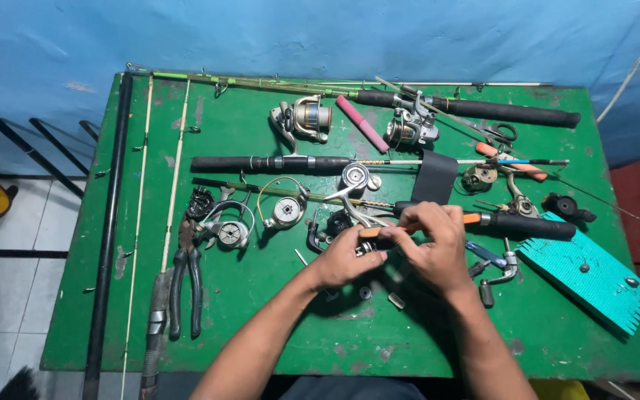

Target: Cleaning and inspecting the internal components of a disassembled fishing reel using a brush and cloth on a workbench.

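1. I am looking down at a green wooden table [261,326] with chipped paint, and my two hands are meeting near the middle of it.
2. My left hand [342,259] is curling shut around a small dark metal reel part [368,248], holding it just above the table top.
3. My right hand [431,244] is pinching a thin tool with an orange handle [372,232]. The fingers are closing tight on it, and the tool is touching the reel part.
4. I cannot tell what the tip of the tool is doing, because my fingers are hiding it.
5. A few tiny loose metal bits [365,292] are lying on the table just under my hands.
6. Just beside my left hand, a silver round reel spool [287,211] is lying flat, and another grey reel with a wire loop [231,231] is sitting a bit further left.
7. Dark pliers with black handles [185,274] are lying near the left side of the table.
8. Behind my hands, a long black fishing rod handle [275,164] is stretching across the table.
9. Two silver spinning reels [307,117] are resting near the far edge, with a pink stick-shaped file [361,123] lying between them.
10. A bright teal plastic board with a toothed edge [587,270] is sitting at the right side, well apart from my hands.
11. A long black pole [109,222] is running down the left edge of the table.
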